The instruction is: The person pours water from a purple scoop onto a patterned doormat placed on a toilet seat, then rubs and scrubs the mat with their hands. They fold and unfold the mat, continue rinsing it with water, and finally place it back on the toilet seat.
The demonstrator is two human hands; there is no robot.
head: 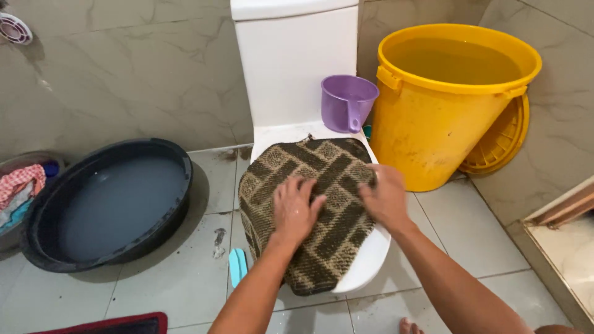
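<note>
A: Where is the mat (315, 210) right now?

B: It lies on the closed toilet lid (371, 260), covering most of it; the mat's near edge hangs over the lid's front rim, and bare white shows only at the lid's right front edge and at the back by the tank (291, 62).

A: And your hands?

B: Your left hand (296, 209) lies flat, palm down, in the middle of the mat, fingers spread and pressing, gripping nothing. Your right hand (385, 196) sits on the mat's right edge; it is blurred, so I cannot tell whether it pinches the edge or just presses it.

A: How do you do this well?

B: Keep your left palm as the anchor so the mat does not slide off the lid's front rim. Work with your right hand from the centre out toward the edges, with even pressure along the weave. I judge the overhanging near edge as the weak spot, so shift the mat back toward the tank if it creeps.

A: Anything close by?

B: The purple dipper (346, 102) stands at the lid's back right corner, the yellow bucket (445, 105) just right of it, the black basin (111, 204) of water on the floor to your left
</note>
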